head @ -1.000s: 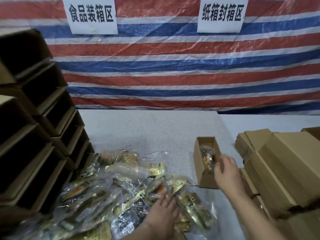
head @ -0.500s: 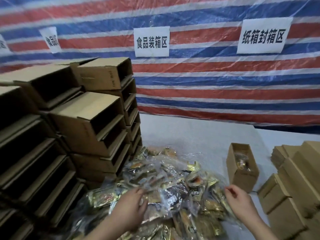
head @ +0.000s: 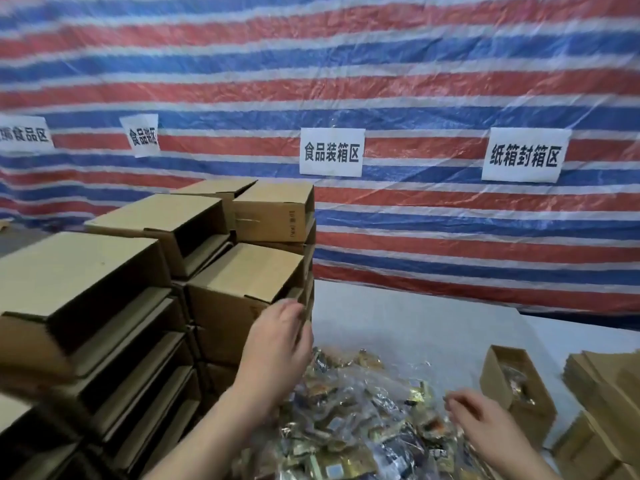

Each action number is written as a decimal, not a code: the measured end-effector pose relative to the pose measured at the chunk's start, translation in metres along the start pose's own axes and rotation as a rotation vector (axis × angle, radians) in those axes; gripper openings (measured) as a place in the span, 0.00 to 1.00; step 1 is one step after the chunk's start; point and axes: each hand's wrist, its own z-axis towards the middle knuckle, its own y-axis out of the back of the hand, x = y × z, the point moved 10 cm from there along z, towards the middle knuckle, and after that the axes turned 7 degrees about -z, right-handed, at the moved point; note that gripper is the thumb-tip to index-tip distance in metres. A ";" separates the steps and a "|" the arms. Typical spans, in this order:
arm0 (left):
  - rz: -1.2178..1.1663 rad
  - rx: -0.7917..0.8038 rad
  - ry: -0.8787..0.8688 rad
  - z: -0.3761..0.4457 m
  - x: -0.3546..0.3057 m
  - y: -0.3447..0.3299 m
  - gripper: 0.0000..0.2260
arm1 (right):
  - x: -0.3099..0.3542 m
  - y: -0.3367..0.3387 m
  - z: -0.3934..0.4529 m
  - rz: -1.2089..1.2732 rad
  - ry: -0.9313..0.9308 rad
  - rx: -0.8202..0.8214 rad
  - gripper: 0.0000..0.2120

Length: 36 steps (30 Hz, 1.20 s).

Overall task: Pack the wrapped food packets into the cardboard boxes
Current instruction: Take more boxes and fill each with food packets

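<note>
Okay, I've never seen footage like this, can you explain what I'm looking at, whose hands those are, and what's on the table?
There is no machine here: a camera worn on a person's head looks down at their own two bare hands. The left hand reaches up to the stack of empty brown cardboard boxes, touching one box's edge. The right hand hovers with loosely curled fingers over the heap of clear-wrapped food packets on the grey table. Neither hand clearly holds anything. A small open brown cardboard box with packets inside sits at right, beside flattened brown cardboard.

Stacked boxes (head: 145, 306) wall off nine o'clock. Packet heap (head: 363, 420) fills six, open box (head: 516, 386) and flat cartons (head: 609, 393) block three. Bare bench (head: 408, 317) lies open at twelve.
</note>
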 end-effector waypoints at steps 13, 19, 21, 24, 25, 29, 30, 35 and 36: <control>0.266 -0.161 0.059 0.100 -0.024 0.150 0.18 | 0.337 -0.022 0.011 0.003 0.595 -0.039 0.18; 0.755 0.162 0.406 0.058 0.045 0.205 0.22 | 0.433 -0.067 -0.004 -0.075 0.792 0.045 0.24; 0.884 0.276 0.521 0.044 0.068 0.214 0.24 | 0.448 -0.080 -0.010 -0.065 0.814 0.089 0.24; 0.915 0.376 0.613 0.030 0.086 0.215 0.24 | 0.458 -0.095 -0.020 -0.060 0.848 0.137 0.25; 0.904 0.386 0.617 0.028 0.088 0.214 0.24 | 0.460 -0.098 -0.023 -0.047 0.855 0.150 0.25; 0.875 0.307 0.597 0.030 0.081 0.225 0.22 | 0.459 -0.095 -0.024 -0.021 0.860 0.170 0.25; 0.870 0.273 0.585 0.032 0.075 0.230 0.21 | 0.459 -0.091 -0.022 -0.010 0.859 0.164 0.25; 0.843 0.131 0.505 0.042 0.036 0.267 0.20 | 0.465 -0.060 -0.015 0.057 0.868 0.127 0.27; 0.825 0.123 0.489 0.044 0.026 0.273 0.21 | 0.468 -0.053 -0.017 0.078 0.877 0.122 0.28</control>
